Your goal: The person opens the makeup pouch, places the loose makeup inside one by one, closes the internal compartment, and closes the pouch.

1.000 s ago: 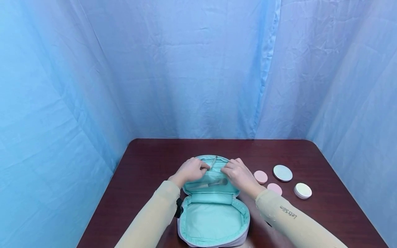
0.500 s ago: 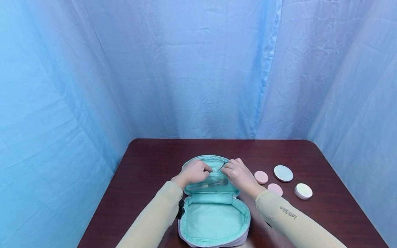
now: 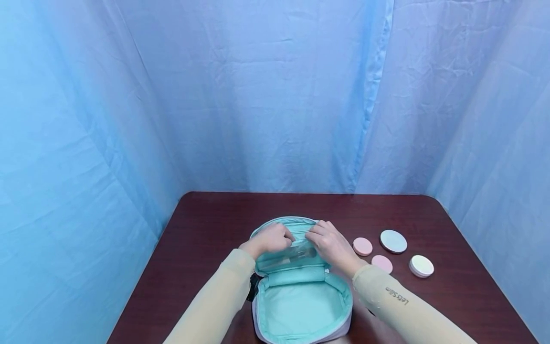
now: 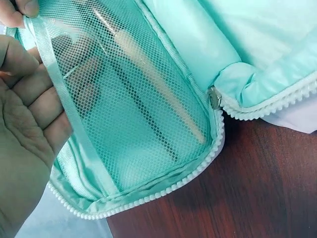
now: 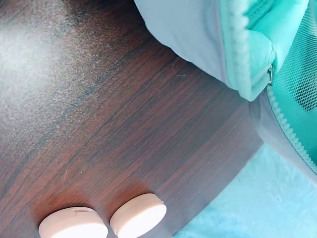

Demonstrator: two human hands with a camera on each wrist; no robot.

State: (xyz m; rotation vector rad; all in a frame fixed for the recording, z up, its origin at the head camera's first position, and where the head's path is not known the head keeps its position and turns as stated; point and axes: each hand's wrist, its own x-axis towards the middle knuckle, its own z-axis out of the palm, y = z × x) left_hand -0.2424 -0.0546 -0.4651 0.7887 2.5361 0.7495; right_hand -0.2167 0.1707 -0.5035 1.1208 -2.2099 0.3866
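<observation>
1. Left hand (image 3: 271, 238): fingers loosely bent behind the turquoise mesh pocket (image 4: 129, 158); any hold cannot be told
2. Right hand (image 3: 328, 241): fingertips pinch the pocket's hem
3. Pocket, inside the open lilac fabric bag's (image 3: 302, 306) lid: holds slender beige-handled brush (image 4: 153, 74); apparently the tucking-in step
4. Next move: probably calls for freeing fingers, releasing hem
5. Round flat pink cases (image 3: 363, 246), whitish cases (image 3: 421, 266): right of bag, uncollected

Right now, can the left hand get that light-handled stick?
Probably yes: the left hand is partly inside the mesh pocket with the light-handled stick, though a dark stick seems to lie between them.
</observation>
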